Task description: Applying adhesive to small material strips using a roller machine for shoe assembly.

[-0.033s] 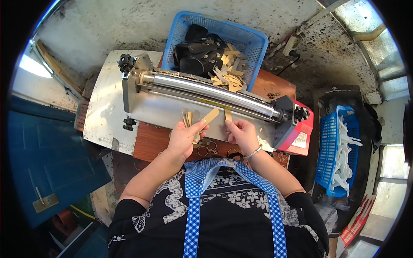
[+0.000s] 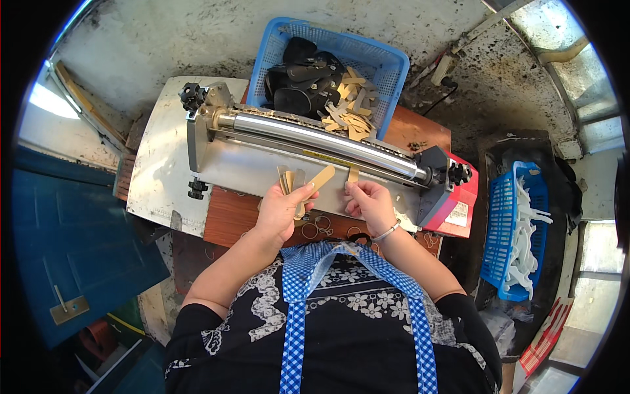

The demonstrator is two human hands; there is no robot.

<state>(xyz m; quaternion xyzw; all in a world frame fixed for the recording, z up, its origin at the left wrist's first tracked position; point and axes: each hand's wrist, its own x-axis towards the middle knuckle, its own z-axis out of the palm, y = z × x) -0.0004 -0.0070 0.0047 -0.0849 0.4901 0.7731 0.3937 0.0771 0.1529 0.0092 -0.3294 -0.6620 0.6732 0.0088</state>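
Note:
My left hand (image 2: 279,213) is closed round a fanned bundle of flat strips with rounded ends, tan and grey; one tan strip (image 2: 321,177) sticks out toward the roller. Between thumb and fingers my right hand (image 2: 373,205) pinches a single tan strip (image 2: 353,175), its far end by the machine's front edge below the roller. That machine has a long shiny metal roller (image 2: 308,138) between two end blocks, with a flat metal plate (image 2: 246,161) in front. Both hands are over the plate's near side.
Behind the roller, a blue basket (image 2: 400,79) holds black pieces (image 2: 295,98) and a heap of tan strips (image 2: 354,121). Black knobs (image 2: 192,96) stand at the machine's ends. Rubber bands (image 2: 317,227) lie on the brown tabletop. At right, another blue basket (image 2: 502,230) contains white pieces (image 2: 524,240).
My right hand's strip has shifted slightly to the right and stands straighter toward the roller. My left hand and its bundle look unchanged.

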